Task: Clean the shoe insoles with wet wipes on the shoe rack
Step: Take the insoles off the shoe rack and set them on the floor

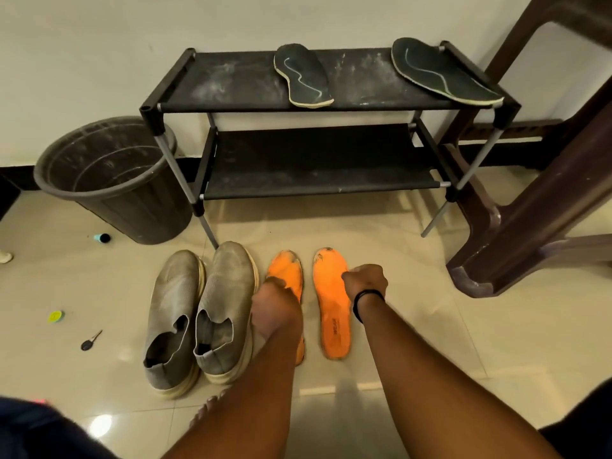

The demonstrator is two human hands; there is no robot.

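Observation:
Two orange insoles lie on the floor in front of the black shoe rack (pixel 231 106). My left hand (pixel 276 308) lies over the left orange insole (pixel 287 268) with its fingers on it. My right hand (pixel 366 276) is curled at the right edge of the right orange insole (pixel 331 306); whether it grips the edge is hidden. Two dark insoles rest on the rack's dusty top shelf, one in the middle (pixel 303 76), one at the right end (pixel 440 72). No wet wipe is in view.
A pair of grey slip-on shoes (pixel 198 313) stands left of the orange insoles. A brown bin (pixel 109 173) sits left of the rack, a brown plastic stool (pixel 530 207) at its right. A key (pixel 91 341) and small bits lie on the tiled floor.

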